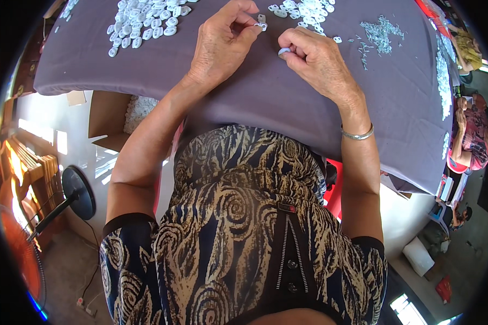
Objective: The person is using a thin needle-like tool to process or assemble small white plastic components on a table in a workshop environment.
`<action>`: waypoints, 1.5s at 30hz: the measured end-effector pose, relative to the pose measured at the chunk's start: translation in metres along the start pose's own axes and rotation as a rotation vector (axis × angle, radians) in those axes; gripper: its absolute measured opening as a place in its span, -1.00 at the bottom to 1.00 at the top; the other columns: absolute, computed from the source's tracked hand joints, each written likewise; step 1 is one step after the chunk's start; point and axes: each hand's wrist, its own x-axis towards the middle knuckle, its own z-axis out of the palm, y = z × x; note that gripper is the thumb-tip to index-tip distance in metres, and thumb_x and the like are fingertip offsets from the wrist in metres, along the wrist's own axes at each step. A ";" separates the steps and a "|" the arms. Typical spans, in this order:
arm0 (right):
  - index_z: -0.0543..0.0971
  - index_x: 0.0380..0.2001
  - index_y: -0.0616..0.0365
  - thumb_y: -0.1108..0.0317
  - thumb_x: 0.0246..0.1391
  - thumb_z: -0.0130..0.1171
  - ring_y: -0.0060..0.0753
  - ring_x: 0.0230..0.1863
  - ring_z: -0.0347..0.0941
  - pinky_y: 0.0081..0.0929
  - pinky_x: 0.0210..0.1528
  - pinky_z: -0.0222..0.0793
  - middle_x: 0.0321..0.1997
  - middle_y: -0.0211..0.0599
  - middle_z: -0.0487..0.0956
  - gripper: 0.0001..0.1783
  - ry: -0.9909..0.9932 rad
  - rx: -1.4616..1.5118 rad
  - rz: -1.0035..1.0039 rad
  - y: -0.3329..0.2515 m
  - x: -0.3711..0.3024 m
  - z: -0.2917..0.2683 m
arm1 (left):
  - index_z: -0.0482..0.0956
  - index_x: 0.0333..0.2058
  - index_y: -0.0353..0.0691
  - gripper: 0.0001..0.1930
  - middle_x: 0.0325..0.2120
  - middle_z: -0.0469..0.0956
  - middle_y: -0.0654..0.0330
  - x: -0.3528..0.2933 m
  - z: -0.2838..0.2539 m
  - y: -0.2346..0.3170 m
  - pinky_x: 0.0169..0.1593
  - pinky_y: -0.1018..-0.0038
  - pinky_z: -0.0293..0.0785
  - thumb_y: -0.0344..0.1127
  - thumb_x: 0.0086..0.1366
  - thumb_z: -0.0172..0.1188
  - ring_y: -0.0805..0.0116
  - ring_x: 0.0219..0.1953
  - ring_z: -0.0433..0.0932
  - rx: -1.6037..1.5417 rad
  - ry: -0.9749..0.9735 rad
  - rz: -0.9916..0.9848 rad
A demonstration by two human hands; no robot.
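Both my hands are raised over a table with a dark grey-purple cloth (pixel 320 122). My left hand (pixel 220 46) pinches a small white plastic piece (pixel 262 25) between thumb and forefinger; a bit of it sticks out past the fingertips. To its right, the curled fingers of my right hand (pixel 321 60) grip a small pale oval plastic piece (pixel 284 51). The two hands are apart. A pile of white oval pieces (pixel 146 23) lies beyond my left hand, and smaller white pieces (pixel 305 10) lie just beyond both hands.
Thin, small metal bits (pixel 384 33), perhaps screws, are scattered at the right. An open cardboard box (pixel 106 116) with white parts stands below the table's left side. A fan (pixel 21 254) is on the floor at left. Another person (pixel 474 132) sits past the table's right edge.
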 end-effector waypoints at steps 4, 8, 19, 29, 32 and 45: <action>0.47 -0.46 0.17 0.55 -0.13 0.18 -0.41 -0.58 0.29 -0.46 -0.49 0.26 -0.61 -0.33 0.34 -0.88 0.028 -0.032 -0.056 0.000 -0.001 0.000 | 0.42 -0.22 -0.26 -0.78 -0.54 0.39 0.42 0.000 -0.001 -0.006 -0.46 0.74 0.25 -0.62 0.15 0.12 0.72 -0.54 0.27 0.000 -0.002 0.000; 0.51 -0.43 0.16 0.52 -0.07 0.19 -0.55 -0.59 0.32 -0.57 -0.49 0.27 -0.62 -0.42 0.42 -0.91 -0.003 -0.093 0.036 -0.004 -0.003 -0.006 | 0.42 -0.14 -0.25 -0.73 -0.47 0.45 0.39 -0.004 0.001 -0.001 -0.35 0.72 0.31 -0.58 0.17 0.14 0.69 -0.44 0.34 0.061 -0.070 -0.045; 0.61 -0.35 0.19 0.47 0.06 0.18 -0.82 -0.44 0.36 -0.79 -0.43 0.24 -0.47 -0.55 0.57 -0.92 0.261 0.588 0.481 -0.020 0.005 -0.007 | 0.37 -0.04 -0.21 -0.62 -0.53 0.51 0.31 -0.010 0.008 0.004 -0.37 0.61 0.40 -0.49 0.14 0.19 0.60 -0.49 0.44 -0.053 -0.258 -0.083; 0.60 -0.36 0.20 0.47 0.03 0.19 -0.80 -0.46 0.38 -0.76 -0.42 0.32 -0.48 -0.52 0.58 -0.91 0.231 0.582 0.388 -0.012 0.003 -0.004 | 0.35 -0.01 -0.22 -0.60 -0.50 0.52 0.29 -0.009 0.006 0.005 -0.33 0.59 0.42 -0.49 0.16 0.17 0.58 -0.45 0.45 -0.053 -0.328 -0.101; 0.60 -0.36 0.19 0.46 0.01 0.20 -0.80 -0.46 0.39 -0.76 -0.41 0.33 -0.49 -0.53 0.58 -0.91 0.233 0.563 0.397 -0.011 0.003 -0.003 | 0.35 -0.01 -0.22 -0.60 -0.51 0.51 0.29 -0.010 0.007 0.005 -0.33 0.59 0.42 -0.49 0.16 0.17 0.57 -0.45 0.46 -0.055 -0.329 -0.110; 0.59 -0.31 0.23 0.52 0.06 0.15 -0.75 -0.35 0.43 -0.75 -0.31 0.34 -0.39 -0.47 0.59 -0.89 0.182 0.488 0.375 -0.009 0.001 0.000 | 0.38 -0.04 -0.22 -0.62 -0.54 0.50 0.30 -0.010 0.007 0.004 -0.36 0.59 0.40 -0.49 0.14 0.18 0.58 -0.48 0.43 -0.031 -0.296 -0.108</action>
